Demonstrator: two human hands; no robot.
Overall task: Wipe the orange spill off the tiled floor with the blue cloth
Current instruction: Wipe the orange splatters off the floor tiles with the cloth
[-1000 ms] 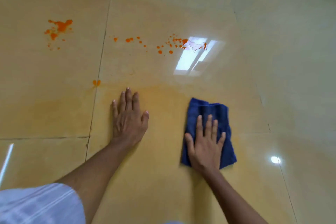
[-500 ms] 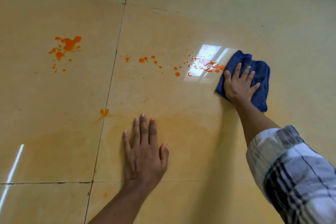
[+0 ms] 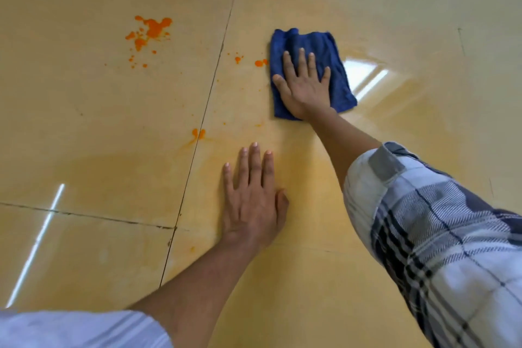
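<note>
While right hand (image 3: 303,87) presses flat, fingers spread, on one folded blue cloth (image 3: 310,70) of nubby terry, left hand (image 3: 252,200) lies open, palm down, on glossy beige tiled floor (image 3: 84,121). Orange spill: one large splatter (image 3: 149,32) left of grout line, two small blobs (image 3: 260,63) just beside cloth's left edge, one spot (image 3: 198,133) on grout. Checked sleeve (image 3: 437,229) on right arm.

My one camera sits on my head and looks forward and steeply down at the tiled floor (image 3: 84,121), close enough that both my forearms run in from the bottom edge. It is wide-angle, so the tile joints bend. My left hand (image 3: 252,198) lies mid-frame, my right hand (image 3: 303,85) higher, right of centre.
</note>
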